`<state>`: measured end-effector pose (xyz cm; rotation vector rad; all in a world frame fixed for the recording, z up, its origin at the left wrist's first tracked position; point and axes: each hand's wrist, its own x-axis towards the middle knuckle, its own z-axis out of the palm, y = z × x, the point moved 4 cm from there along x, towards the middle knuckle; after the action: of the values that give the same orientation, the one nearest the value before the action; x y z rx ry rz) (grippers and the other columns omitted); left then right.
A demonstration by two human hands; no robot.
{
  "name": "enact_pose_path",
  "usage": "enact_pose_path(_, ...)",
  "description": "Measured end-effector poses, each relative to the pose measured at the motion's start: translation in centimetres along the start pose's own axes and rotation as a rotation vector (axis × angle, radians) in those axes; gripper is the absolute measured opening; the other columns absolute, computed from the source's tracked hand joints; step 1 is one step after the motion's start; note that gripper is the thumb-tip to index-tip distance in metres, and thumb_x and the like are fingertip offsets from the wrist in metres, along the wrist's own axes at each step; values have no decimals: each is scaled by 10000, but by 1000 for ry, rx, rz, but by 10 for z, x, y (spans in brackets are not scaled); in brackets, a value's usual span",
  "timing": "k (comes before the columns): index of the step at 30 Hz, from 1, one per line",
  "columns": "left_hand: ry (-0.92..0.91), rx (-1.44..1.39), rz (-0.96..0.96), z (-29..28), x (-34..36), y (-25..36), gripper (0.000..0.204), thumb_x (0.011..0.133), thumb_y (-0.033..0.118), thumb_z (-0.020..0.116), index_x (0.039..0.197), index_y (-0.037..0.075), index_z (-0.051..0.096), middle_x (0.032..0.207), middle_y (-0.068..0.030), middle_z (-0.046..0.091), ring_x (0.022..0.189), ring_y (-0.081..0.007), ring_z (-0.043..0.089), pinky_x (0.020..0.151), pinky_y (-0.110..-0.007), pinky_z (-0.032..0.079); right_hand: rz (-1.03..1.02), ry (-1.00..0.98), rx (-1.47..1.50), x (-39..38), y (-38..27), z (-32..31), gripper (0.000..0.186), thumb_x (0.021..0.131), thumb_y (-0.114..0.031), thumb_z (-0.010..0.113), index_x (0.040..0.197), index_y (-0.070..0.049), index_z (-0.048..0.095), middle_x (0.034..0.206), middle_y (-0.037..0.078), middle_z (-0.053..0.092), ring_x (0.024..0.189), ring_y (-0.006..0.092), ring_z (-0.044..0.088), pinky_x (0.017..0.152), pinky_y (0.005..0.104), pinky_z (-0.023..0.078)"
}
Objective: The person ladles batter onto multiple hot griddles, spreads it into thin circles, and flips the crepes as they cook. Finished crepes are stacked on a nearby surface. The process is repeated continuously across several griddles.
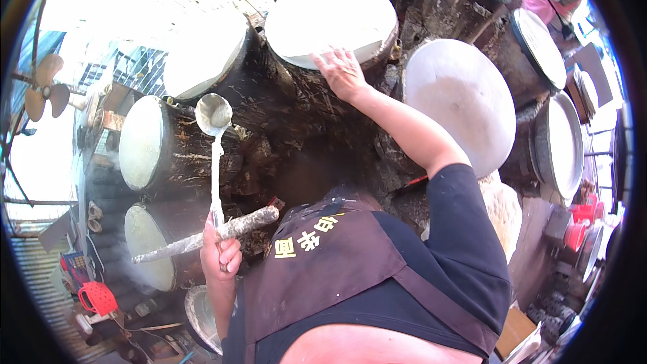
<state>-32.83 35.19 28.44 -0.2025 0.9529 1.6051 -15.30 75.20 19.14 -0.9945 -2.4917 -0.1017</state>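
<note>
My left hand (225,256) is closed around the handle of a white-crusted ladle (214,113) and a crusted stick (174,244) lying crosswise to it; the ladle's round head is raised at upper left. My right hand (340,74) reaches up with fingers spread on the near edge of a round white top (331,13) on a dark, crusted drum. Beside my right arm is a large pale round disc (458,101). The dark apron and sleeve of my own clothing fill the lower middle.
More drums with pale round tops (141,141) (546,47) surround me, some steaming at left. A fan (48,87) is at far left, a red perforated basket (98,300) at lower left, and red containers (576,232) at right.
</note>
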Motion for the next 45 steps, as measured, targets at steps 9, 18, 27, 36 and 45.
enact_pose_path(9, 52, -93, 52, -4, -3, -6, 442, 1005, 398, 394, 1420, 282, 297, 626, -35, 448, 377, -86, 365, 246, -218, 299, -36, -437, -73, 100, -4, 59, 468, 861, -43, 463, 1318, -132, 499, 909, 148, 640, 899, 279, 630, 802, 446, 494)
enact_pose_path(18, 31, -101, 68, -4, -1, -7, 391, 1008, 383, 399, 1374, 244, 383, 622, -34, 456, 384, -76, 359, 247, -205, 283, 427, 584, 250, 110, 147, -103, 295, 800, -96, 649, 1095, -100, 658, 938, 120, 700, 833, 224, 689, 798, 323, 528)
enact_pose_path(27, -131, -64, -39, -14, -19, -7, 417, 1010, 418, 363, 1385, 236, 375, 608, -15, 422, 400, -89, 373, 267, -230, 334, 890, 1220, 652, -182, 225, -305, 399, 743, 4, 717, 1118, -3, 582, 924, 138, 662, 782, 215, 657, 694, 302, 578)
enact_pose_path(36, -319, 170, -197, -74, -38, -17, 457, 996, 446, 387, 1370, 184, 387, 609, -20, 421, 379, -77, 360, 257, -213, 311, 1141, 1622, 829, -629, 155, -308, 436, 772, 80, 653, 1188, 43, 529, 1120, 170, 602, 948, 302, 612, 814, 411, 543)
enact_pose_path(45, -290, 355, -235, -101, -46, -12, 483, 995, 436, 400, 1404, 187, 338, 626, 1, 402, 373, -55, 350, 256, -198, 297, 1995, 1619, 398, -881, 60, -102, 311, 784, -14, 604, 1093, -36, 579, 999, 77, 621, 831, 206, 610, 787, 373, 512)
